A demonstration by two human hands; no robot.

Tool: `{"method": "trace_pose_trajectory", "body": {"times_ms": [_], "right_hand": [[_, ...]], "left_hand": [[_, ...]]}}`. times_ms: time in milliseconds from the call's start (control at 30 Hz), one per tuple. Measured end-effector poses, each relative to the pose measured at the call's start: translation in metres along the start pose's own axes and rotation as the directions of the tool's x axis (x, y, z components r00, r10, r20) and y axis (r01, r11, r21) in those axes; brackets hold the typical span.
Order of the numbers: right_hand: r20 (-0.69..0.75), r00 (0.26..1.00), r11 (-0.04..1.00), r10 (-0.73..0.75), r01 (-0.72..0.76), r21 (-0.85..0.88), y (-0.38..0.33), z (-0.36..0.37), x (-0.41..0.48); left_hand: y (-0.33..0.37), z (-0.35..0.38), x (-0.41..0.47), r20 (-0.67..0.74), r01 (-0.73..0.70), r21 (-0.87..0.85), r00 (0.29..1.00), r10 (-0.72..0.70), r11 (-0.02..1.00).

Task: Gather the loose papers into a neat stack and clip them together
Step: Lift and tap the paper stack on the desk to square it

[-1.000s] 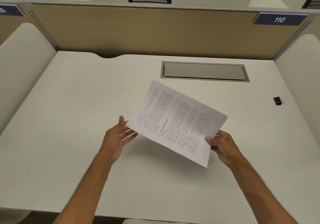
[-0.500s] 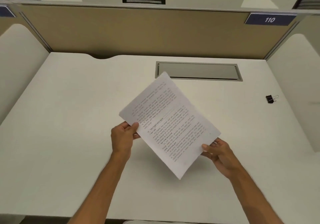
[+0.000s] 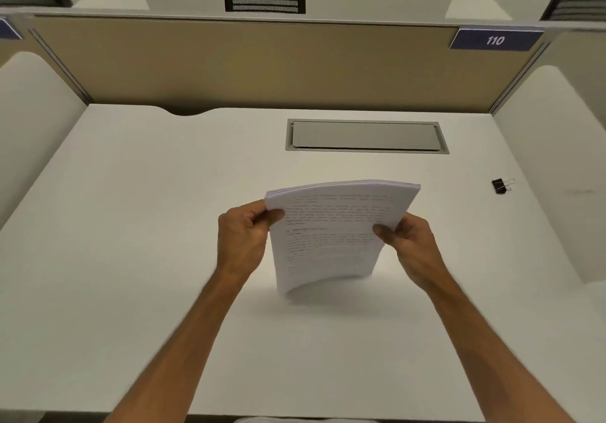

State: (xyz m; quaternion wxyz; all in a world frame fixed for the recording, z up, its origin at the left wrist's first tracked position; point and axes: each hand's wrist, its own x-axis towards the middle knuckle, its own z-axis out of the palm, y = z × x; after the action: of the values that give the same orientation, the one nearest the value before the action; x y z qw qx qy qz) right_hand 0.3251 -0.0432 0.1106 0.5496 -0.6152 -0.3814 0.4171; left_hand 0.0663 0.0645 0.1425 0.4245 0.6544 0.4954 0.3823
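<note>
A stack of printed white papers (image 3: 331, 235) stands nearly upright over the middle of the white desk (image 3: 131, 226), its printed face toward me and its lower edge at or just above the desk top. My left hand (image 3: 244, 234) grips the stack's left edge near the top. On the right edge, my right hand (image 3: 408, 242) pinches it with thumb in front. The sheets bow slightly and their top edges look roughly level. A small black binder clip (image 3: 500, 186) lies on the desk far to the right, apart from both hands.
A grey cable hatch (image 3: 366, 136) is set into the desk behind the papers. A tan partition (image 3: 262, 65) with a blue sign reading 110 (image 3: 495, 40) closes the back. White side panels wall the desk left and right.
The papers have swung from a flat, slanted hold to nearly upright and squared to me. My left hand went from open beside the sheets to gripping their left edge.
</note>
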Motion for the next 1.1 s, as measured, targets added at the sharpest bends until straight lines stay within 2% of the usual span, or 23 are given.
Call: {"method": "trace_pose_trajectory", "body": {"times_ms": [100, 267, 433, 633, 833, 967, 1100], "right_hand": [[-0.072, 0.997, 0.999, -0.038, 0.038, 0.01, 0.002, 0.007, 0.0], [-0.065, 0.998, 1.0, -0.013, 0.014, 0.016, 0.006, 0.011, -0.002], [-0.041, 0.999, 1.0, -0.008, 0.007, -0.022, 0.008, 0.012, -0.003], [-0.06, 0.998, 0.999, -0.03, 0.029, -0.027, 0.01, 0.009, -0.003], [-0.028, 1.0, 0.998, -0.012, 0.01, -0.062, 0.018, 0.011, -0.004], [-0.001, 1.0, 0.998, -0.012, 0.012, -0.069, 0.007, 0.003, 0.001], [0.118, 0.992, 0.998, 0.037, -0.044, 0.055, -0.002, -0.024, 0.004]], "left_hand": [[-0.001, 0.01, -0.01, -0.094, 0.023, -0.051, 0.995, -0.027, 0.998], [-0.006, 0.024, -0.022, -0.18, 0.048, -0.058, 0.982, -0.058, 0.997], [-0.008, 0.044, -0.035, -0.114, 0.061, -0.005, 0.992, -0.061, 0.998], [-0.01, 0.052, -0.039, -0.167, 0.009, 0.051, 0.986, 0.0, 0.999], [-0.024, 0.055, -0.035, -0.143, 0.011, 0.026, 0.99, -0.007, 1.0], [-0.025, 0.048, -0.025, -0.122, 0.02, -0.059, 0.992, -0.027, 0.998], [-0.015, 0.038, -0.009, -0.052, 0.114, -0.14, 0.991, -0.122, 0.984]]}}
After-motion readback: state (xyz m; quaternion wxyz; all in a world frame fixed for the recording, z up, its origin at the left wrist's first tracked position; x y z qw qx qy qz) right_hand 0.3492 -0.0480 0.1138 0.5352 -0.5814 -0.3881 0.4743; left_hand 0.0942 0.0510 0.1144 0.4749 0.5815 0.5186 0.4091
